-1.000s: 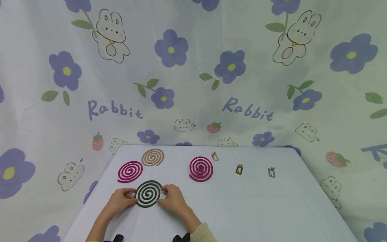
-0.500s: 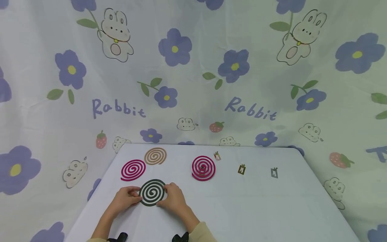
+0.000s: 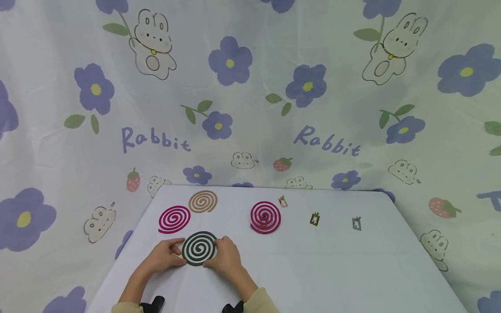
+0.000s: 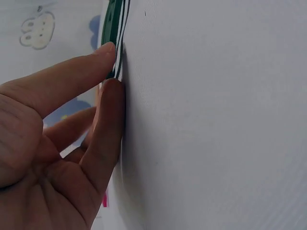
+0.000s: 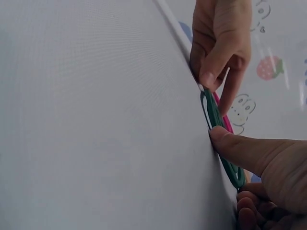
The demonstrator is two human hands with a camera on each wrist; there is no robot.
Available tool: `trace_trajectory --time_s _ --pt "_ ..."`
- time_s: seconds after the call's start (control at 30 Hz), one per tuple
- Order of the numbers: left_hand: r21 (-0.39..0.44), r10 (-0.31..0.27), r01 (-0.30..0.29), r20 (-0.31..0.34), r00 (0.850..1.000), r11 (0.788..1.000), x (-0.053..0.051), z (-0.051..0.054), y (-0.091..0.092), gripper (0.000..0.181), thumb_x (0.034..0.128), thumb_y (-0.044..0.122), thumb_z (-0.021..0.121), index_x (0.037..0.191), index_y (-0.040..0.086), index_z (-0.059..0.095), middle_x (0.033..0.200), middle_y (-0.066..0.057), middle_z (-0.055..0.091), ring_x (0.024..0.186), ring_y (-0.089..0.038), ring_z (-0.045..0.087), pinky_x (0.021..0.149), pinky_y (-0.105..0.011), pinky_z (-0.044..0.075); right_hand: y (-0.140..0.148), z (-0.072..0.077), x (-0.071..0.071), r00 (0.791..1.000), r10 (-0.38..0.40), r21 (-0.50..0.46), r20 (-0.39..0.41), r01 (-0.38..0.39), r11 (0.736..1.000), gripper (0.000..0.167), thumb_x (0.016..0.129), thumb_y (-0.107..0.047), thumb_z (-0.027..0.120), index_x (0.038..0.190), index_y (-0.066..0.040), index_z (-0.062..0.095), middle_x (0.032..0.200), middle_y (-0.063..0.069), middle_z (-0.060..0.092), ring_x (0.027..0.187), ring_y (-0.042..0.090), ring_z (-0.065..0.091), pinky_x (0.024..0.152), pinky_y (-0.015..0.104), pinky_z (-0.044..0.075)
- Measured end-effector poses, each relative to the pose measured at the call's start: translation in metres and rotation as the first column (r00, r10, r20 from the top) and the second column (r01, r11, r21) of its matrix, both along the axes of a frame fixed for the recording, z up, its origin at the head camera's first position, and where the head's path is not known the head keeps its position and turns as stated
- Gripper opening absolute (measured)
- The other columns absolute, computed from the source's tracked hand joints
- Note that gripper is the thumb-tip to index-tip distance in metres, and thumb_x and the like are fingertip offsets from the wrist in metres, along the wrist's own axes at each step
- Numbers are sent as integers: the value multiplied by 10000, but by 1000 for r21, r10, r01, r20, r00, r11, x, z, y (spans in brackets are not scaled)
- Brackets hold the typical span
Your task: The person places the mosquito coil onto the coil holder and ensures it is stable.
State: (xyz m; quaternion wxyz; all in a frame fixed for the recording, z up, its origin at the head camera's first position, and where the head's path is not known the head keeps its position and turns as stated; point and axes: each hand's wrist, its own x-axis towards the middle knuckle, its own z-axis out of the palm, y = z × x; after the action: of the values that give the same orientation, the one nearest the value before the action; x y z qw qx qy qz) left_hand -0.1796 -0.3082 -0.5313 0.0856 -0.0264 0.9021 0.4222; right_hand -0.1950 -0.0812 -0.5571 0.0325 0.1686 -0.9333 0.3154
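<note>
You're pinching the green coil [image 3: 200, 249] two-handed!
It's lying between left hand [image 3: 163, 255] and right hand [image 3: 227, 257], seemingly flat.

A pale backdrop [image 3: 258, 126] — printed violet flowers [image 3: 230, 63], rabbits [image 3: 154, 45], strawberries [image 3: 444, 208]; a white table [image 3: 332, 278] before it; soft, dim light.

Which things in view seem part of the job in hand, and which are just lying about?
Likely in the job, going by contact:
dark green spiral, held by its edge
left hand
right hand

Apparently just lying about, untouched:
left-hand pink spiral
tan spiral
right-hand pink spiral
small multicoloured piece
small gold piece
small silver piece
</note>
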Motion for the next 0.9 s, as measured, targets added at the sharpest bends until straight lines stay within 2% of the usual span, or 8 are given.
trace_trajectory --time_s 0.1,0.17,0.37,0.5,0.63,0.77,0.9 --pt "-11 -52 52 -4 999 999 -2 -1 0 771 600 13 879 1292 -83 552 758 -75 554 625 -177 508 510 -259 443 1 0 1 1000 -15 -6 21 15 1000 647 512 -411 952 1009 -59 731 797 -60 525 713 89 520 650 265 477" --pt "-16 -61 61 -2 998 998 -4 -3 0 763 598 7 879 1290 -63 567 746 -69 550 620 -175 505 505 -259 443 1 0 1 999 -20 -10 33 21 1000 644 514 -406 953 1010 -61 731 796 -62 523 713 88 519 652 265 477" --pt "-47 -28 28 -4 1000 998 -6 -5 -1 741 584 4 893 1269 3 609 731 -50 538 641 -185 492 512 -276 430 0 0 3 1000 -20 -48 23 21 999 637 526 -396 951 1013 -53 725 810 -59 536 730 91 527 657 269 479" --pt "-48 -39 39 0 999 998 -5 -4 -2 744 584 6 893 1269 -6 603 731 -57 542 645 -193 493 522 -281 430 -1 -2 3 1000 -9 -62 30 11 998 633 533 -391 949 1017 -53 722 814 -65 532 731 79 514 659 262 471" --pt "-21 -60 60 -3 998 998 -4 -3 -5 745 590 14 892 1271 -20 593 744 -64 547 649 -192 501 525 -277 436 -1 -3 3 999 -3 -64 33 5 998 632 542 -395 946 1028 -59 721 817 -77 525 730 65 500 658 255 464" --pt "51 -90 90 -10 996 995 -5 -3 -7 747 603 17 889 1276 -50 572 779 -88 546 637 -185 520 521 -266 452 0 -1 2 999 4 -83 44 -1 997 619 548 -385 946 1029 -67 722 803 -83 511 704 43 462 629 236 440" --pt "100 -111 113 -23 994 989 -4 -3 -9 704 663 64 875 1275 -75 555 810 -100 553 640 -175 525 529 -261 465 2 1 2 999 13 -96 49 -8 995 620 549 -380 946 1036 -75 714 792 -82 498 683 31 433 606 222 417"
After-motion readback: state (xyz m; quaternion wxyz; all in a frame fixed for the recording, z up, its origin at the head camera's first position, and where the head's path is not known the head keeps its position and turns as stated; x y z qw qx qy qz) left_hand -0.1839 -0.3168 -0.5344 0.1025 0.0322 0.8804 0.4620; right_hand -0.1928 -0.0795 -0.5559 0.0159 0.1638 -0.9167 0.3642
